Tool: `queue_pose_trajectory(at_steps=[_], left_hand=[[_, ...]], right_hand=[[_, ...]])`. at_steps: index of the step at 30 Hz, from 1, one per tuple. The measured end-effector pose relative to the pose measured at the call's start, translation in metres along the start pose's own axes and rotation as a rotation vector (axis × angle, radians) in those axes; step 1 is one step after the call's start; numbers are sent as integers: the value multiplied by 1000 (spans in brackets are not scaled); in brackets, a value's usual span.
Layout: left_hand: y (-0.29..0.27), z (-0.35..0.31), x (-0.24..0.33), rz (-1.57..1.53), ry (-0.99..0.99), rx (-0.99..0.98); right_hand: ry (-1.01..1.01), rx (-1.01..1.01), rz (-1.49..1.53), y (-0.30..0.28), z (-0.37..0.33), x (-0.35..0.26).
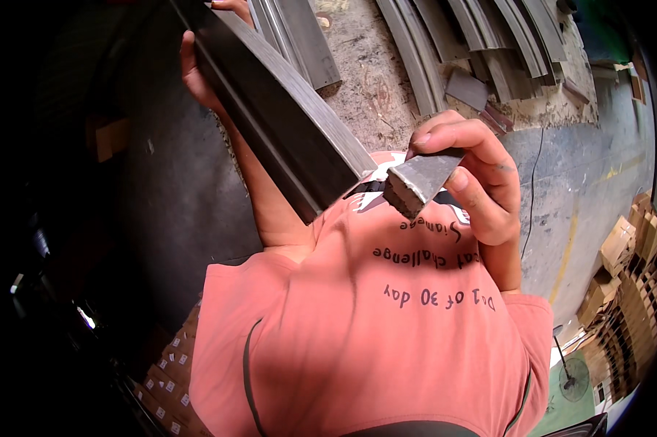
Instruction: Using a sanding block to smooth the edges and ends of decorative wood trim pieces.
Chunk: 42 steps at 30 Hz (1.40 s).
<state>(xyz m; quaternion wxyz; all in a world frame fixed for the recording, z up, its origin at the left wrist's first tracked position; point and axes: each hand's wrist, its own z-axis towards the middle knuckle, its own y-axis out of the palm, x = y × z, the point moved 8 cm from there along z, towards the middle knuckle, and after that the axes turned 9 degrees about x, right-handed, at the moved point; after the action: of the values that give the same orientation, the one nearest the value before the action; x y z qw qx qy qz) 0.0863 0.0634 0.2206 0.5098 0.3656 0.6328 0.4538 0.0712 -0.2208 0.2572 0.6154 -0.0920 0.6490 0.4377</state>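
Note:
A long dark grey channel profile slants from the top left down toward my chest, its near end in front of my pink shirt. My left hand is wrapped round its far part, thumb on the left side and fingertips showing over the other side. Between the thumb and fingers of my right hand is a small grey block with a rough, pale-edged end face. The block is close to the profile's near end, with a narrow gap between them.
Several long grey profiles lie on a worn, stained work surface ahead, with another profile nearer the left. A small flat grey piece lies there too. Cardboard boxes stand lower left, stacked cardboard and a fan lower right.

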Motion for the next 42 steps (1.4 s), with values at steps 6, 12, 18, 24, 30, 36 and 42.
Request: queue_pose_trajectory(at_steps=[6, 12, 18, 24, 30, 36, 42], left_hand=[[3, -4, 7, -10, 116, -6], [2, 2, 3, 31, 112, -34], [0, 0, 4, 0, 119, -9], [5, -1, 6, 53, 121, -22], [-3, 2, 5, 121, 57, -31], [-3, -2, -2, 135, -3, 2], [0, -5, -5, 93, -78, 1]], right_hand=[[37, -21, -19, 11, 5, -1], [1, 16, -44, -7, -4, 5], [55, 3, -17, 8, 4, 1], [3, 50, 68, -4, -2, 3], [90, 202, 264, -25, -6, 16], [28, 253, 240, -24, -5, 17], [-51, 227, 219, -10, -2, 9]])
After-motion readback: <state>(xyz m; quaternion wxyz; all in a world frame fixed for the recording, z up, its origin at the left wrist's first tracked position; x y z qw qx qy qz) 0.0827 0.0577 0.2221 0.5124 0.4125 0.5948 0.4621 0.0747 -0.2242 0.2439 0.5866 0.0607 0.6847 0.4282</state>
